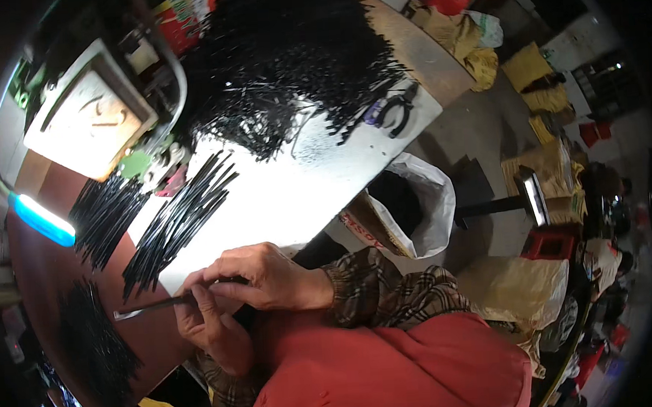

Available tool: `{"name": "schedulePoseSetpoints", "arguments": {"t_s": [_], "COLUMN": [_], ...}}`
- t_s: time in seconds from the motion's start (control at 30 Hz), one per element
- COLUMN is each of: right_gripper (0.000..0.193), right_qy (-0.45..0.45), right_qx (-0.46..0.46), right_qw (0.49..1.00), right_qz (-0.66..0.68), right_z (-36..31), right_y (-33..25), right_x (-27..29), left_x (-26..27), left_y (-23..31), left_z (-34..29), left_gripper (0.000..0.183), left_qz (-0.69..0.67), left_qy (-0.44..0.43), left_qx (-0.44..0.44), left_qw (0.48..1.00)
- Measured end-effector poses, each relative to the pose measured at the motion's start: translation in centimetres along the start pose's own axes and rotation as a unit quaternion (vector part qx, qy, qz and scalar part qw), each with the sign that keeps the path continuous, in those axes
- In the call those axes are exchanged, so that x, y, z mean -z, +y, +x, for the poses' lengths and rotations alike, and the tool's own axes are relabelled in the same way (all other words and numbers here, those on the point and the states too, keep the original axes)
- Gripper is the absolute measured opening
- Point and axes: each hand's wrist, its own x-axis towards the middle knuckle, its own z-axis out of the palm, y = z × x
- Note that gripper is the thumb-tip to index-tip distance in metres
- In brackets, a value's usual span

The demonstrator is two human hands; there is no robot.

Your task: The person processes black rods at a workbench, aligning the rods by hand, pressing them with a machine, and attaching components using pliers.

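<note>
Both my hands meet at the near edge of the table. My left hand (213, 333) has its fingers closed around a thin dark strip (154, 308) that points left, its tip bright and shiny. My right hand (267, 275) is pinched at the strip's other end, where the fingers partly hide it. Just beyond the hands, a bundle of thin black strips (176, 222) lies across the edge of the white board (289, 198). A second bundle (109, 215) rests to its left, and a third (97, 333) sits nearer on the brown tabletop (38, 270).
A large heap of black strips (281, 58) covers the far board, with dark-handled pliers (395, 116) at its right. A machine with a bright panel (89, 116) and a blue-edged lamp (43, 218) stand left. An open white sack (433, 205) with dark contents stands right.
</note>
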Motion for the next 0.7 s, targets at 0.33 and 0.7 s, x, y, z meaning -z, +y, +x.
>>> {"name": "schedulePoseSetpoints", "arguments": {"t_s": [0.33,0.7], "right_gripper": [0.029,0.029], "right_qy": [0.429,0.308], "right_qx": [-0.199,-0.448], "right_qw": [0.752,0.839], "right_qz": [-0.459,-0.028], "right_z": [-4.9,-3.8], "right_y": [4.6,4.1], "right_x": [25.5,31.6], "left_x": [-2.6,-0.7], "left_y": [0.7,-0.1], "left_z": [-1.3,-1.0], "left_gripper": [0.033,0.026], "left_qz": [-0.062,-0.129], "left_qy": [0.044,-0.044], "left_qx": [-0.011,0.126], "left_qw": [0.997,0.983]}}
